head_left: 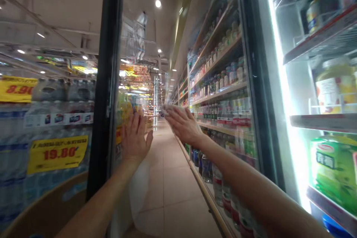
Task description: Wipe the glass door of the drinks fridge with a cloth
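Note:
A glass cooler door with a dark frame (109, 63) stands in front of me. Flat against its pane is my left hand (136, 137), fingers spread and nothing in them. My right hand (185, 123) reaches across from the right, fingers stretched out over a whitish cloth (169, 108) that it presses on the glass. Only the cloth's edge shows past the fingertips; the rest lies under the hand. Faint reflections and a pale patch show on the pane.
To the right is the lit cooler, with juice bottles (331, 85) and green packs (331, 169) on its shelves. Stacked water bottles with a yellow price sign (57, 154) stand at left, behind a brown curved rim (41, 208). Bottle shelves and a tiled floor (167, 178) show in the glass.

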A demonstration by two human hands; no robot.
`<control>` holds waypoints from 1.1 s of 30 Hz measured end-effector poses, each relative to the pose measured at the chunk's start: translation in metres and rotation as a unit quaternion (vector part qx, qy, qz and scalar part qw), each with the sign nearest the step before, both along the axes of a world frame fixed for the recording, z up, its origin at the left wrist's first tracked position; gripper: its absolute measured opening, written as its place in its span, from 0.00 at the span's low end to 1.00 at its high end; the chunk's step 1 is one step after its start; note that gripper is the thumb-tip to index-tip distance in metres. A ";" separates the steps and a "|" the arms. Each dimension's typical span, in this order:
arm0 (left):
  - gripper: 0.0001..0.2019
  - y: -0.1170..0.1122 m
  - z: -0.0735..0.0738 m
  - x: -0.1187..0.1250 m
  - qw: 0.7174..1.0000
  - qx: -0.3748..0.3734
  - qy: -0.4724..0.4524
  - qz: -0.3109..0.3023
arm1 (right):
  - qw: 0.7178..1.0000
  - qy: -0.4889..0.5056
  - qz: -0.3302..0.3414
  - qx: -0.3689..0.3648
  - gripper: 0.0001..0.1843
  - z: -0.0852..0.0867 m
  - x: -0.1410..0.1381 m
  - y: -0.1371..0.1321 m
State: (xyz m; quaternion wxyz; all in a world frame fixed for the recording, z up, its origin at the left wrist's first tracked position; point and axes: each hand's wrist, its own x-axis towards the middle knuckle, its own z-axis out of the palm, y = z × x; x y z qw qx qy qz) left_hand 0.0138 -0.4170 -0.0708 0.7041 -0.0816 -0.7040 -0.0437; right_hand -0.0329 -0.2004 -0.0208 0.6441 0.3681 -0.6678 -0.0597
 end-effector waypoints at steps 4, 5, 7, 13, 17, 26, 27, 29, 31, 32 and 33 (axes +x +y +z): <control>0.28 0.003 0.000 0.002 1.000 -0.001 0.005 0.009 | 0.961 -0.005 -0.011 -0.276 0.29 0.032 -0.009 0.046; 0.28 0.004 0.000 0.001 1.000 -0.002 0.007 0.010 | 0.937 -0.005 -0.004 -0.348 0.29 0.039 -0.010 0.053; 0.28 0.002 -0.001 0.001 1.000 -0.006 0.014 0.012 | 0.921 -0.016 0.017 -0.390 0.31 0.041 -0.008 0.051; 0.26 0.000 0.003 0.003 0.999 -0.012 0.025 0.019 | 0.964 -0.168 0.139 -0.149 0.30 -0.007 0.027 -0.035; 0.24 0.044 0.021 0.008 0.996 -0.074 0.023 -0.039 | 0.918 -0.232 0.283 -0.155 0.29 -0.005 0.034 -0.048; 0.23 0.020 0.077 0.001 0.990 -0.141 -0.023 0.019 | 0.970 -0.026 -0.001 -0.240 0.29 -0.001 0.004 0.038; 0.23 0.001 0.086 0.003 0.995 -0.095 -0.003 0.023 | 0.972 -0.018 -0.023 -0.233 0.29 -0.004 0.003 0.040; 0.23 -0.023 0.098 0.003 0.999 0.004 0.036 0.024 | 0.971 -0.006 -0.034 -0.236 0.29 -0.008 0.003 0.040; 0.24 -0.015 0.098 0.000 0.997 0.050 0.059 0.016 | 0.970 0.004 -0.019 -0.241 0.28 -0.010 0.002 0.038; 0.24 0.001 0.093 -0.003 0.997 0.038 0.060 0.009 | 0.970 0.009 -0.005 -0.242 0.28 -0.010 0.001 0.038; 0.24 0.023 0.085 -0.006 0.998 -0.002 0.057 0.002 | 0.969 0.014 0.014 -0.245 0.28 -0.010 0.000 0.038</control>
